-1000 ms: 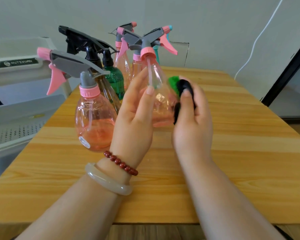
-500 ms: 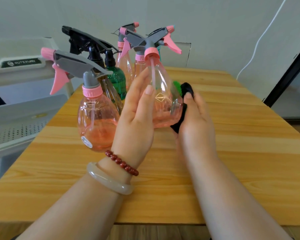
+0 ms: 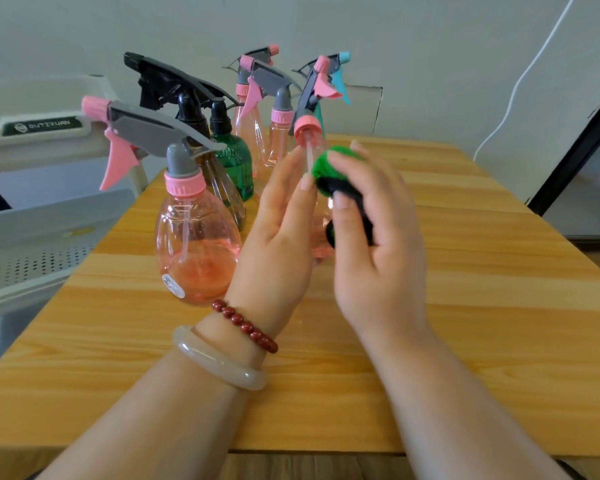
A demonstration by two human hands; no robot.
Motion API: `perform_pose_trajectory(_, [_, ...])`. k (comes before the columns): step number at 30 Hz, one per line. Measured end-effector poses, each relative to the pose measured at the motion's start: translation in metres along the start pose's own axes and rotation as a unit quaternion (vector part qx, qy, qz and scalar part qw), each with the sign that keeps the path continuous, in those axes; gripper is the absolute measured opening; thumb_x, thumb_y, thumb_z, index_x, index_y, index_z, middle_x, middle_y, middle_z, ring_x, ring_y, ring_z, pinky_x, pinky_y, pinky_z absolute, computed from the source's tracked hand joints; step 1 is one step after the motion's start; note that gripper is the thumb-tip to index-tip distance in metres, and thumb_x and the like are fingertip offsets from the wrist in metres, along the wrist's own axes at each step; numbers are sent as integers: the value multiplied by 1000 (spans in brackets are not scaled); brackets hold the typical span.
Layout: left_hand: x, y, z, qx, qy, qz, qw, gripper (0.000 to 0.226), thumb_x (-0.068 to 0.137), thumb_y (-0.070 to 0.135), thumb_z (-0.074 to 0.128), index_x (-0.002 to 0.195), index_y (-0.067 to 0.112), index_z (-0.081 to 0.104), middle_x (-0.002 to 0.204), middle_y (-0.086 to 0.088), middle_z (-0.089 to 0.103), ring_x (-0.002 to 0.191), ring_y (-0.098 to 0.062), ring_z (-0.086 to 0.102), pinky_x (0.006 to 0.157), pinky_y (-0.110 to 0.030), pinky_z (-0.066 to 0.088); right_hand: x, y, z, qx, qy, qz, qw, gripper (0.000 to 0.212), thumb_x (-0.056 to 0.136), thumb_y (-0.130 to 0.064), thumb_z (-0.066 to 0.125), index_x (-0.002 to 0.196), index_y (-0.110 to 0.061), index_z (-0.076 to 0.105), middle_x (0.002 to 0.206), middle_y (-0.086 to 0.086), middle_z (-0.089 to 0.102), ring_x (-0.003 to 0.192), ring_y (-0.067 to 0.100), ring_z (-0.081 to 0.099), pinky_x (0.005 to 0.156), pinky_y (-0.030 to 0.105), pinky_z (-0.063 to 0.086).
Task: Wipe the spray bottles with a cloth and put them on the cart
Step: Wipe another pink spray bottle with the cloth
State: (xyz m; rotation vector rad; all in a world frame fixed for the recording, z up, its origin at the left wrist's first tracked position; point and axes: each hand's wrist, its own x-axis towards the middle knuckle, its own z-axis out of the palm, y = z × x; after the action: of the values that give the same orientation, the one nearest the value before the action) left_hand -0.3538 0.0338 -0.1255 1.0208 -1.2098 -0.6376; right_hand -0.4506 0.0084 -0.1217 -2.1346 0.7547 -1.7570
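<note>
The left hand grips the light, slick bottle round its belly, probably the surest hold, while the right hand presses a soft cloth against its shoulder.

One text can be read: a dark label is fixed on the top rail of the cart, and "OUTIXUAN" is printed on it in light letters, beside a round logo. A small round sticker is seen low on the near pink bottle, but its print is too small to be read.
</note>
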Motion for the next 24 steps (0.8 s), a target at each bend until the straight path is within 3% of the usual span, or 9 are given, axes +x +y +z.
perform_pose_trajectory(1, [-1, 0, 0, 23, 9, 1, 1000, 41, 107, 20, 39, 148, 21, 39, 132, 31, 45, 115, 30, 41, 92, 1, 37, -1, -2, 3, -6, -2, -9, 1000, 29, 100, -7, 49, 126, -5, 61, 133, 12, 56, 133, 16, 46, 110, 21, 33])
perform_pose_trajectory(3, [-1, 1, -1, 2, 13, -3, 1000, 40, 108, 18, 36, 147, 20, 42, 131, 25, 53, 114, 24, 49, 90, -2, 42, -4, -5, 8, -10, 8, -12, 1000, 30, 100, -7, 49, 128, -4, 60, 133, 12, 56, 132, 16, 46, 110, 20, 34])
perform_pose_trajectory(6, [1, 6, -4, -42, 25, -7, 999, 46, 100, 43, 44, 145, 33, 45, 144, 9, 54, 134, -9, 50, 109, -40, 45, -1, -4, 8, -7, 56, 42, 997, 28, 103, -13, 44, 128, -14, 57, 122, -9, 59, 118, -3, 51, 99, 11, 37])
perform_pose_trajectory(9, [1, 4, -3, -62, 25, -9, 998, 54, 91, 56, 45, 142, 41, 45, 148, 6, 51, 138, -25, 47, 108, -55, 41, 0, 1, 8, 56, 86, 169, 980, 24, 107, -20, 39, 116, -40, 51, 104, -35, 53, 99, -27, 48, 83, -3, 33])
perform_pose_trajectory(11, [2, 3, -3, -46, 20, -8, 999, 53, 91, 59, 44, 141, 43, 45, 147, 7, 51, 138, -24, 47, 109, -55, 40, 0, -2, 6, 48, 65, 155, 985, 26, 106, -19, 39, 116, -40, 51, 108, -34, 54, 105, -25, 48, 87, -1, 33])
perform_pose_trajectory(15, [3, 2, -3, -27, 27, 7, 999, 51, 98, 47, 41, 146, 30, 43, 145, 9, 53, 135, -8, 48, 112, -42, 41, -2, -8, 4, -6, 14, -12, 1000, 30, 102, -8, 46, 129, -3, 57, 132, 11, 57, 132, 19, 48, 110, 26, 37])
perform_pose_trajectory(17, [2, 4, -2, -39, 22, 8, 999, 53, 96, 51, 43, 146, 33, 43, 147, 7, 51, 137, -15, 48, 111, -48, 41, 0, -5, 3, -4, 35, 9, 999, 29, 103, -10, 45, 129, -8, 57, 128, 3, 59, 126, 11, 52, 105, 22, 40])
perform_pose_trajectory(21, [1, 3, -1, -59, 12, 2, 998, 53, 92, 60, 44, 142, 43, 44, 150, 3, 49, 139, -31, 44, 109, -61, 37, 3, 9, 2, 63, 78, 204, 974, 21, 103, -34, 39, 113, -45, 54, 107, -28, 62, 106, -14, 56, 94, 14, 44])
perform_pose_trajectory(24, [1, 6, -2, -38, 26, 15, 999, 51, 96, 53, 43, 145, 37, 43, 147, 11, 49, 137, -19, 47, 108, -48, 45, 3, -1, 2, 34, 49, 149, 987, 24, 106, -24, 40, 118, -42, 49, 111, -32, 56, 110, -20, 50, 93, 4, 36])
